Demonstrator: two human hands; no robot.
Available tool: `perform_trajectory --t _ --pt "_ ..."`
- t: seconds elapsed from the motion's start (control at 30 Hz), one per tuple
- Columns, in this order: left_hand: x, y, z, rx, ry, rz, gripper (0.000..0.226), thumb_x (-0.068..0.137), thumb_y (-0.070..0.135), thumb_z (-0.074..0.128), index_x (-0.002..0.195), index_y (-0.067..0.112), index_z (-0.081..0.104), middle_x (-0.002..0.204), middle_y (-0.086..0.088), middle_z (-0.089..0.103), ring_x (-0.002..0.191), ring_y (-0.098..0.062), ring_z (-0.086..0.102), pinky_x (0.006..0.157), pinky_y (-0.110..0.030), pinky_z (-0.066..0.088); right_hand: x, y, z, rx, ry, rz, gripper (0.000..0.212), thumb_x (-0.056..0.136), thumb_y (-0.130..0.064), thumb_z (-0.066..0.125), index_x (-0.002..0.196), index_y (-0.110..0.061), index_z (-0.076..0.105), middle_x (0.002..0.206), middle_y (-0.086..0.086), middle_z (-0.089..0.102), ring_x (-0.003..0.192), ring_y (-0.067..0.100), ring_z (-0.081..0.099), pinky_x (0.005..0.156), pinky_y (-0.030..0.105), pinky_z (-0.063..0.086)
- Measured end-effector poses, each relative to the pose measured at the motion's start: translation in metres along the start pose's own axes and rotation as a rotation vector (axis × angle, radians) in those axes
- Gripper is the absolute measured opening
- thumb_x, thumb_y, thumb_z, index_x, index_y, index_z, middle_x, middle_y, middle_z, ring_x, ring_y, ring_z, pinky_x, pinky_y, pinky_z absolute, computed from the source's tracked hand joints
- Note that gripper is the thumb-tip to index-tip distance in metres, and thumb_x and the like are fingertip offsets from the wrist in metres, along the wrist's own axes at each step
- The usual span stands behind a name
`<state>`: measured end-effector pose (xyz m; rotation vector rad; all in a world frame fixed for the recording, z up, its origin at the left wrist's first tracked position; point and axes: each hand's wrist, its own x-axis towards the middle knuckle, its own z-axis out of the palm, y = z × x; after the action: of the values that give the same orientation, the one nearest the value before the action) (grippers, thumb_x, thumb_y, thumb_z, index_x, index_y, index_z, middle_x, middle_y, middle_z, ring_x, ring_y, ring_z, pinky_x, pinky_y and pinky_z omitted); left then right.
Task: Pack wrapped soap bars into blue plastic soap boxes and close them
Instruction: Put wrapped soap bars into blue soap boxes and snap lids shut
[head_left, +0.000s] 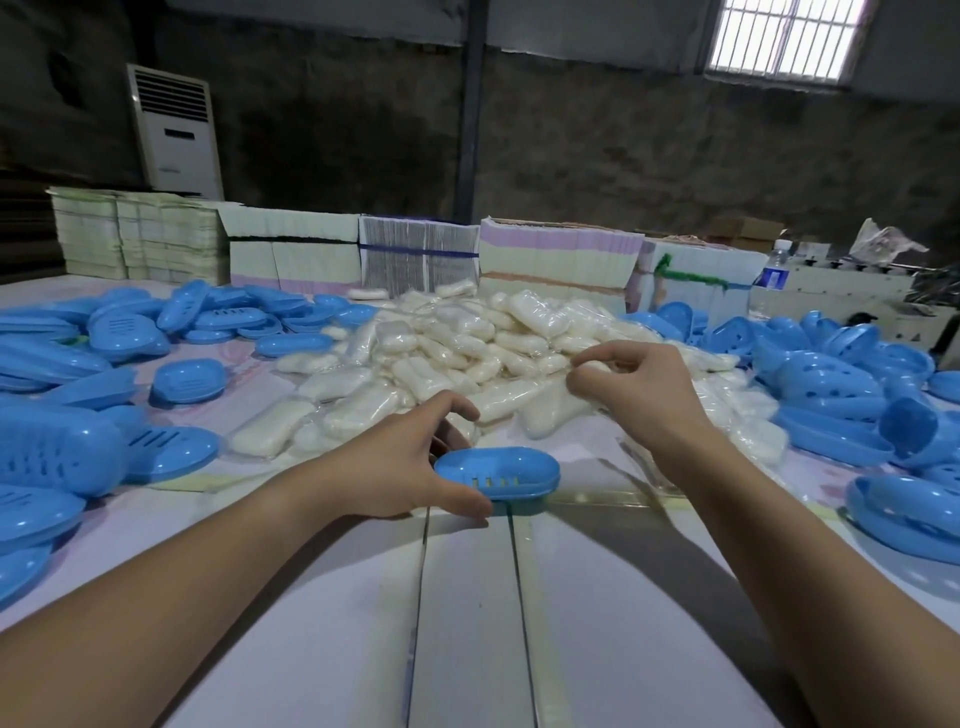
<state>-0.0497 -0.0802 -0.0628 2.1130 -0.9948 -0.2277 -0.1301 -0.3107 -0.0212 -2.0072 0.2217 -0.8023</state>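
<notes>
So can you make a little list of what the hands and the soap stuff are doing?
left hand: holds the end of a closed blue soap box on the table
right hand: fingers curled, pinching at the soap pile
soap pile: wrapped white bars heaped mid-table
spare blue boxes: scattered on both sides
behind: stacked cartons, a water bottle

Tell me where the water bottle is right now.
In the head view the water bottle stands upright at the far right of the table, behind the blue soap boxes, beside the green-strapped paper stack.
</notes>
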Motion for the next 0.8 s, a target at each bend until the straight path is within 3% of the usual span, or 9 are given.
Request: perform_trajectory --t 0.17,0.4,0.5,0.6,0.73,0.8 --pt "0.001 0.001 0.002 0.022 0.022 0.005 0.078 0.049 0.053 0.089 0.112 0.052 0.044 0.105 0.014 0.063 0.097 -0.009 0.064 0.091 -0.037 0.054 -0.018 0.0 0.036 -0.06 -0.189 0.034 0.008 0.071 -0.021 0.077 0.076 -0.027 0.076 0.078 -0.009 0.073 0.073 -0.001 0.064 0.068 0.017 0.049" --pt "0.0 0.002 0.002 0.055 0.044 0.013 0.073 0.059 0.043 0.093 0.112 0.05 0.044 0.105 0.014 0.062 0.097 -0.005 0.062 0.088 -0.029 0.054 -0.024 -0.006 0.036 -0.367 -0.249 -0.105 0.012 0.077 -0.04 0.07 0.084 -0.032 0.075 0.077 -0.016 0.068 0.072 0.0 0.057 0.062 0.016 0.038" --pt "0.0 0.003 0.003 0.059 0.059 0.013 0.074 0.062 0.038 0.093 0.118 0.046 0.046 0.106 0.011 0.061 0.098 -0.007 0.062 0.087 -0.029 0.053 -0.027 -0.007 0.043 -0.537 -0.264 -0.132 0.029 0.082 -0.049 0.062 0.099 -0.029 0.075 0.092 -0.005 0.07 0.092 0.012 0.06 0.073 0.028 0.043" --pt "0.0 0.004 0.002 0.085 0.061 0.016 0.075 0.064 0.035 0.092 0.123 0.041 0.046 0.108 0.01 0.061 0.097 -0.006 0.062 0.086 -0.027 0.053 -0.03 -0.006 0.052 -0.656 -0.275 -0.126 0.041 0.084 -0.057 0.054 0.112 -0.032 0.069 0.106 0.003 0.066 0.108 0.017 0.053 0.076 0.029 0.037" --pt "0.0 0.004 0.002 0.082 0.047 0.014 0.074 0.067 0.035 0.091 0.125 0.038 0.047 0.11 0.009 0.062 0.099 -0.004 0.061 0.085 -0.022 0.053 -0.027 -0.003 0.045 -0.521 -0.389 -0.11 0.054 0.085 -0.06 0.056 0.129 -0.03 0.062 0.128 -0.005 0.063 0.122 0.014 0.051 0.093 0.031 0.042" --pt "0.0 0.004 0.002 0.077 0.042 0.013 0.074 0.066 0.036 0.091 0.125 0.038 0.046 0.112 0.008 0.062 0.101 -0.006 0.061 0.087 -0.023 0.053 -0.023 -0.003 0.035 -0.425 -0.504 -0.052 0.056 0.085 -0.059 0.059 0.133 -0.032 0.058 0.133 -0.011 0.06 0.119 0.008 0.052 0.09 0.024 0.038"
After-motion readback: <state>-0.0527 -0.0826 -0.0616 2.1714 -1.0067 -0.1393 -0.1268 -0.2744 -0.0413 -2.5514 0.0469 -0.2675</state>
